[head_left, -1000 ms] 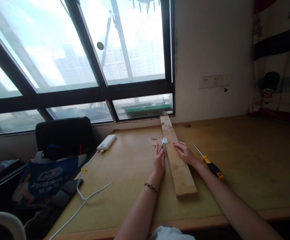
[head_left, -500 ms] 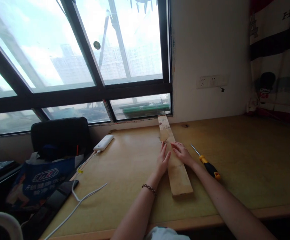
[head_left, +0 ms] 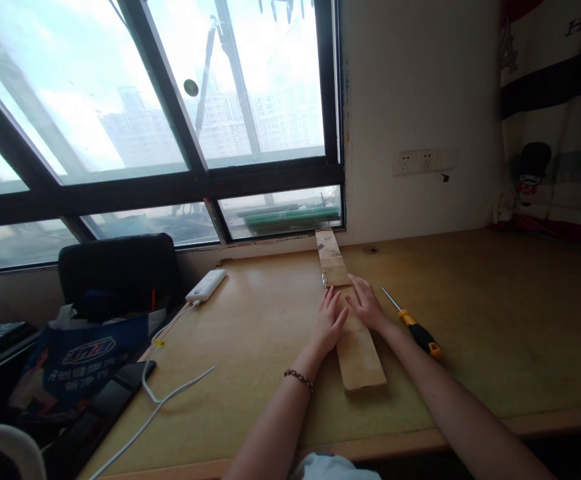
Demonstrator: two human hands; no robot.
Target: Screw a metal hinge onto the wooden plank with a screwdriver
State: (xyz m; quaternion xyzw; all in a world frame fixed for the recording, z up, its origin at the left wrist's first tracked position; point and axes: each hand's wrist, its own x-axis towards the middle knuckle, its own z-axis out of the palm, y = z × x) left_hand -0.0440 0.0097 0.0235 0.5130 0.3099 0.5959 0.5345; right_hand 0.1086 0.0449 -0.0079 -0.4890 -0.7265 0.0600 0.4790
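A wooden board [head_left: 363, 363] lies lengthwise on the table in front of me. Beyond it, roughly in line, sits a second wooden board [head_left: 331, 257], its near end showing just past my fingertips. At that board's left edge is a small shiny metal piece [head_left: 324, 277], perhaps a hinge, too small to be sure. My left hand [head_left: 327, 323] rests on the near board's left side, fingers stretched forward. On the right side, my right hand [head_left: 367, 307] lies with fingers extended toward the joint between the boards. To its right is a yellow-and-black screwdriver [head_left: 417, 332].
A white power bank [head_left: 207, 286] with a white cable [head_left: 170, 395] lies at the table's left. Beside the table stand a black chair [head_left: 120, 267] and a blue bag [head_left: 85, 357]. Window and wall sockets [head_left: 417, 161] are behind the table [head_left: 495, 320].
The far board's near end now shows apart from the near board. The metal piece, earlier jutting left, now lies along the board's edge. My right fingers have moved slightly forward and right.
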